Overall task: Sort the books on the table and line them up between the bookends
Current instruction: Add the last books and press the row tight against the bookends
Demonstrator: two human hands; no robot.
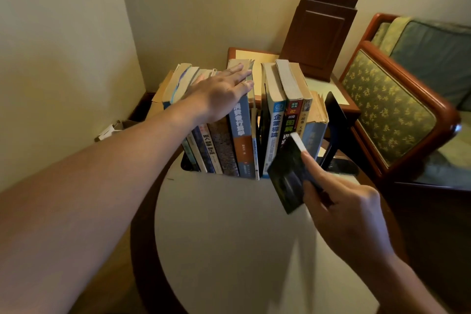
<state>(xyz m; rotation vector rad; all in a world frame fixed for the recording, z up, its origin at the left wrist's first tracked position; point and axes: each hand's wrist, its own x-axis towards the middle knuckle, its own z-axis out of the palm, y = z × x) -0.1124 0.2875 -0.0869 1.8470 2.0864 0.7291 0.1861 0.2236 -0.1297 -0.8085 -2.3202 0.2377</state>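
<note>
Books (242,135) stand on edge at the far side of the round counter (229,237), between a left bookend (187,163) and a right bookend (335,120). They form two groups: the left group (224,145) leans leftward, the right group (285,99) stands nearly straight, and a narrow dark opening separates them.

The left hand (219,94) lies flat on the tops of the left group, fingers straight and spread, gripping nothing. The right hand (349,211) holds a small dark book (288,176) tilted in front of the right group, clear of the counter. Its fingers are curled round the lower part, with the forefinger along the pale page edge.

Assessment: the step in hand appears to be inserting this book into the row.

Recommended:
- Use the flat hand to press the left group aside and widen the opening.
- Bring the small book upright, spine outward, before entry.
- Lead with a bottom corner and slide it down until it seats on the counter.

Risk: the leaning group may fall back across the opening if released early.
</note>
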